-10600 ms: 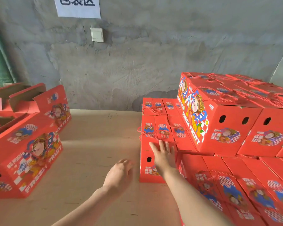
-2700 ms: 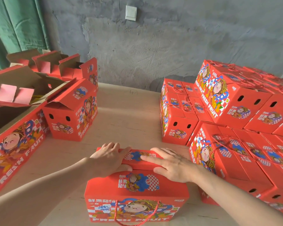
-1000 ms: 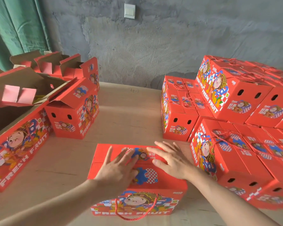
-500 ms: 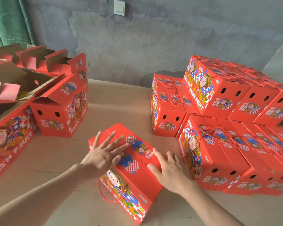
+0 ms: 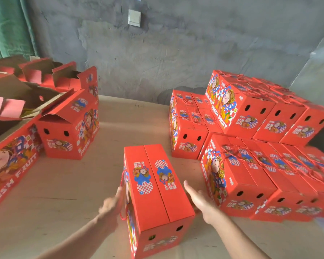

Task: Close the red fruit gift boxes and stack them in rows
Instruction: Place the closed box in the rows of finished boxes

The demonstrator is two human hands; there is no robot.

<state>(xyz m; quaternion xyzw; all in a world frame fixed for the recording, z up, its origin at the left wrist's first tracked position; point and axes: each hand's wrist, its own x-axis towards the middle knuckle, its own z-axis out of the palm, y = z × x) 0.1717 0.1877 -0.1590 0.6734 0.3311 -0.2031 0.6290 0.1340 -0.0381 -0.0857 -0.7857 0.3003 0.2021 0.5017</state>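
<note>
A closed red fruit gift box [image 5: 153,186] stands on the table in front of me, short end with two holes facing me, rope handle hanging on its left side. My left hand [image 5: 111,204], blurred, presses flat on the box's left side by the rope. My right hand [image 5: 200,200] lies flat against its right side, fingers straight. To the right, closed boxes sit in rows: a lower row [image 5: 238,184], a second layer [image 5: 243,113] on top, and a short row [image 5: 187,133] behind.
At the left stand boxes with open flaps: one small [image 5: 67,128], one large at the edge [image 5: 11,165], more behind [image 5: 51,75]. Bare tabletop [image 5: 73,184] lies between them and the stack. A grey wall with a switch [image 5: 134,17] backs the table.
The box has turned from slanted to end-on toward me. Both hands slid off its top down to its left and right sides.
</note>
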